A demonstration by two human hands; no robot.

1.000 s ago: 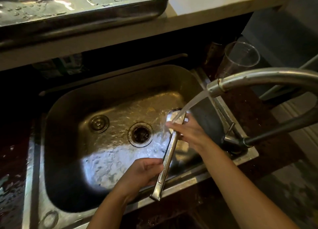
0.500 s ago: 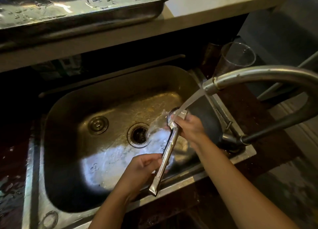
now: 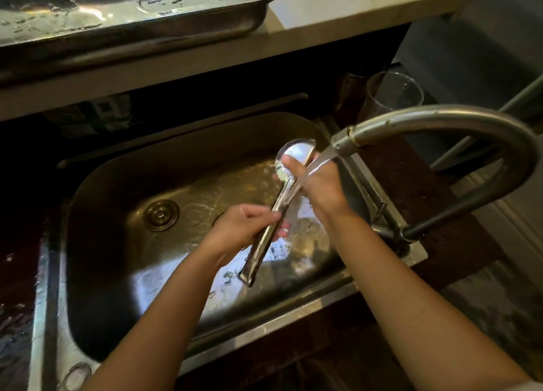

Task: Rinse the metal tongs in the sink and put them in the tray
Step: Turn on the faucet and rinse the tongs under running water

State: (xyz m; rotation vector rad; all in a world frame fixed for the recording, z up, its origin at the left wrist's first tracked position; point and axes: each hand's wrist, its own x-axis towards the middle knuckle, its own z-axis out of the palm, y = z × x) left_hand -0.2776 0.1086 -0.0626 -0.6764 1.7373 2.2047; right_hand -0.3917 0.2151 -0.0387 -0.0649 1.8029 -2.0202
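The metal tongs (image 3: 266, 241) slant across the steel sink (image 3: 123, 191), rounded head up toward the faucet, hinge end low and near me. My left hand (image 3: 241, 229) grips their middle. My right hand (image 3: 317, 185) holds the upper part, thumb pressed just below the spoon-shaped head. Water pours from the faucet spout (image 3: 349, 141) over my right hand and down the tongs. A wet metal tray (image 3: 132, 35) sits on the counter above the sink at top left.
The curved faucet neck (image 3: 484, 132) arches over the sink's right side. A clear glass (image 3: 393, 94) stands behind the sink at right. A round plug (image 3: 161, 214) lies on the sink floor. The pale countertop (image 3: 352, 8) runs along the top.
Both hands and the tongs have moved up and away from me, closer under the spout. The tongs' rounded head now faces up, and water runs along the handle.
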